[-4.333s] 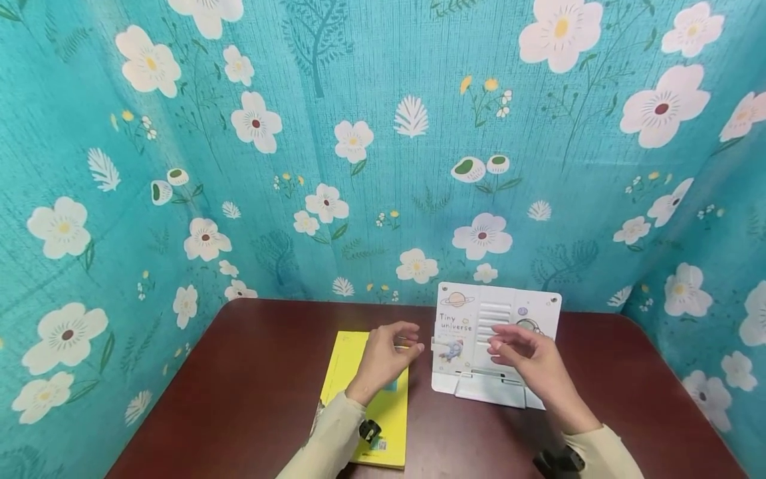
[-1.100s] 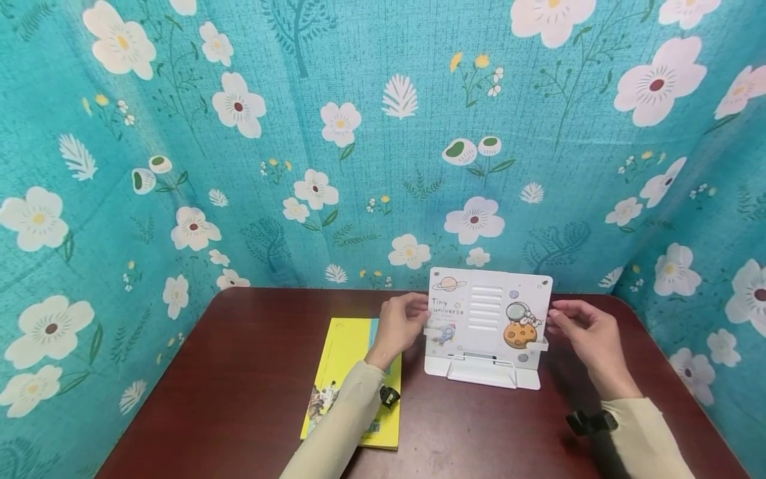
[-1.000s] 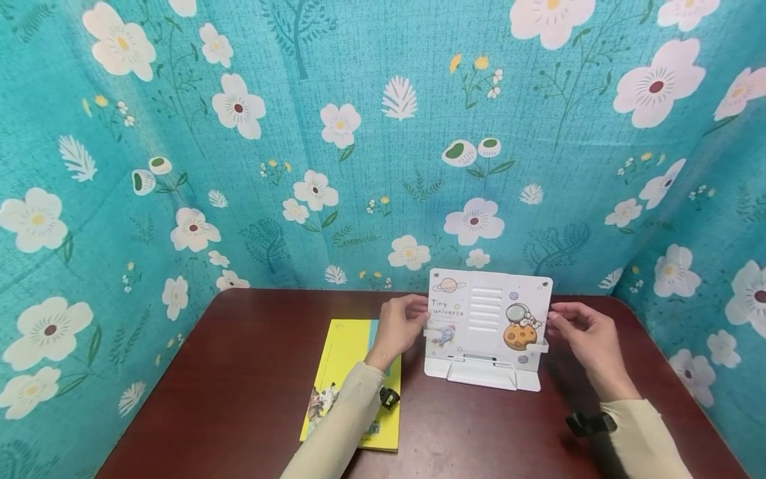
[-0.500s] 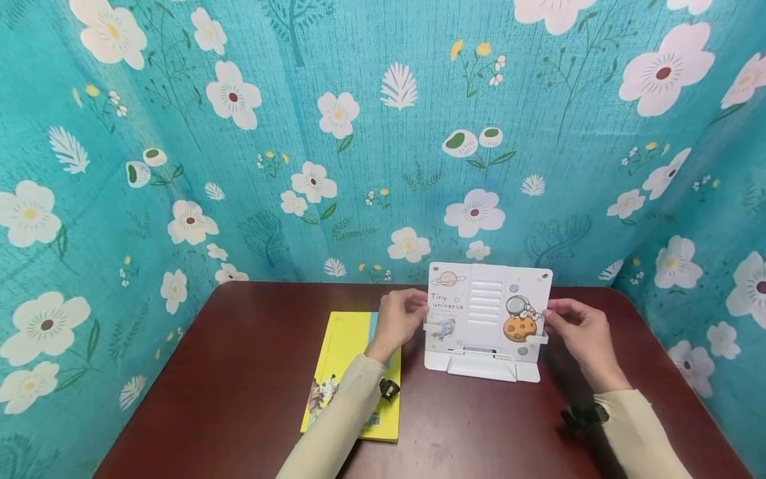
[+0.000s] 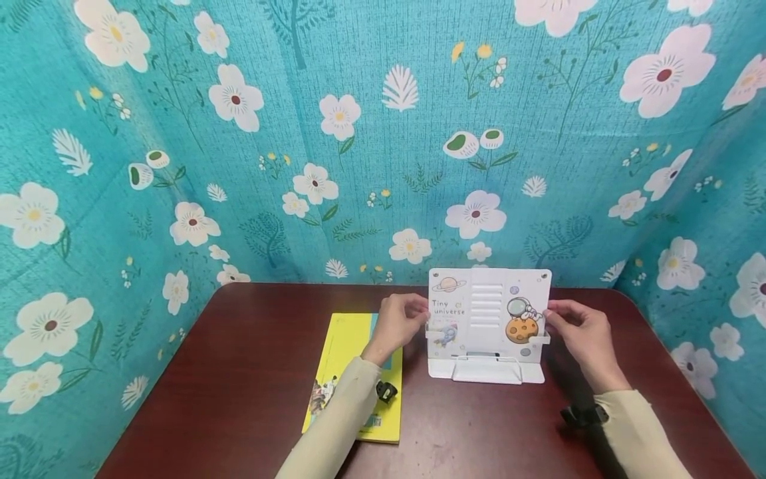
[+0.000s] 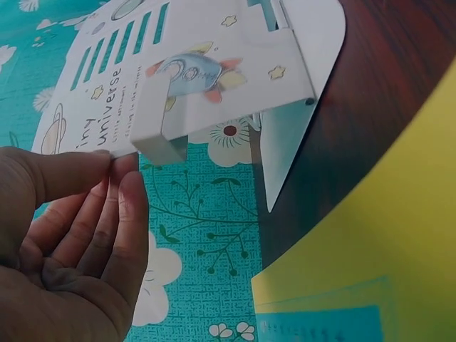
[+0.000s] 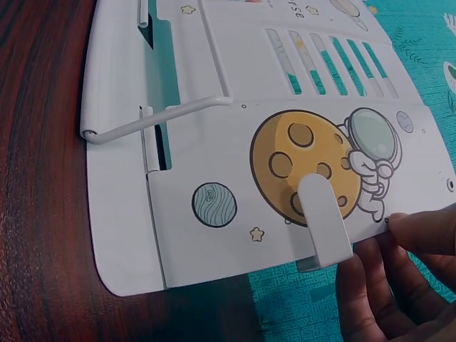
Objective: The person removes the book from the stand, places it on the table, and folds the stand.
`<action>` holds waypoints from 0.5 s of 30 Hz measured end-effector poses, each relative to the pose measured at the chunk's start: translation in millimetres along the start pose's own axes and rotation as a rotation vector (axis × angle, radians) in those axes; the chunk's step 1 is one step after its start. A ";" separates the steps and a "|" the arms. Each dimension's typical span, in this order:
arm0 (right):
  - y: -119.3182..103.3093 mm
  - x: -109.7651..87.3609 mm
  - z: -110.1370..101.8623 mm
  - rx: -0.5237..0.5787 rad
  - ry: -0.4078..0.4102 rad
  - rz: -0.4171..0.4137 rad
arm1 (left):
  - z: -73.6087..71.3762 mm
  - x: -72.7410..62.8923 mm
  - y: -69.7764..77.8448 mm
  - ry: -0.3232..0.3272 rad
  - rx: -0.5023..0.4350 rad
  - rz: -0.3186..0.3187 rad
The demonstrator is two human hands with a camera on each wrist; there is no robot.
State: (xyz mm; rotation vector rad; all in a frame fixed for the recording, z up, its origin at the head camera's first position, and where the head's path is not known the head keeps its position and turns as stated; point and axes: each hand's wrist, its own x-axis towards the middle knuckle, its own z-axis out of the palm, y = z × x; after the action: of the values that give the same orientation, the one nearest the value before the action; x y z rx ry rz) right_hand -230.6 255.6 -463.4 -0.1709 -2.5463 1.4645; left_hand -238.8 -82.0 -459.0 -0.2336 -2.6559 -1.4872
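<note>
A white book stand point(image 5: 486, 313) stands propped up on the table, printed with "Tiny universe", a rocket, and an astronaut on an orange moon. My left hand point(image 5: 397, 324) pinches its left side edge between thumb and fingers, just above the left page clip point(image 6: 153, 117) in the left wrist view. On the opposite side my right hand point(image 5: 583, 339) pinches the right edge, beside the right page clip point(image 7: 324, 221). Across the stand's foot lies a white wire bracket point(image 7: 164, 116). To the left a yellow book point(image 5: 341, 352) lies flat, partly covered by my left forearm.
The dark red-brown table point(image 5: 239, 372) has rounded far corners. Behind it and at both sides hangs a turquoise flowered curtain point(image 5: 371, 146), close behind the stand. Black camera mounts point(image 5: 583, 417) sit on my wrists.
Earlier my hands hovered apart in front of the stand and over the book; then they took its two side edges. Since half a second ago the stand has turned slightly, its left end coming nearer.
</note>
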 end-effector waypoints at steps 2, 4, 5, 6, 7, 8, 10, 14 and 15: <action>-0.1 0.2 -0.4 0.002 0.005 0.000 | -0.4 -0.8 0.2 -0.017 -0.002 -0.007; -0.4 0.6 -0.8 0.001 0.011 -0.002 | -0.8 -1.0 0.5 -0.033 -0.005 -0.007; -0.7 0.7 -0.8 -0.001 0.015 -0.004 | -1.1 -1.0 0.7 -0.039 -0.004 -0.004; -1.1 0.8 -0.8 -0.003 0.017 -0.005 | -1.6 -0.9 0.9 -0.044 -0.003 -0.001; -1.6 0.9 -0.5 -0.003 0.020 -0.006 | -2.2 -0.9 1.2 -0.048 -0.002 0.003; -2.0 1.1 -0.3 -0.005 0.024 -0.007 | -2.8 -0.8 1.6 -0.053 0.000 0.008; -2.9 1.2 0.3 -0.006 0.031 -0.008 | -4.4 -0.9 2.4 -0.062 0.002 0.018; -4.0 0.6 1.5 -0.006 0.034 -0.003 | -7.3 -2.0 3.0 -0.089 0.007 0.026; -4.3 0.4 1.8 -0.008 0.039 -0.005 | -7.5 -2.3 2.9 -0.098 0.006 0.028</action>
State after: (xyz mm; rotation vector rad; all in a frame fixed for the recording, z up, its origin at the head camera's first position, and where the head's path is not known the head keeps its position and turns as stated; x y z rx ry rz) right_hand -231.4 252.1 -460.5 -0.1924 -2.5204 1.4356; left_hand -236.1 -87.1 -453.0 -0.3507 -2.7202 -1.4961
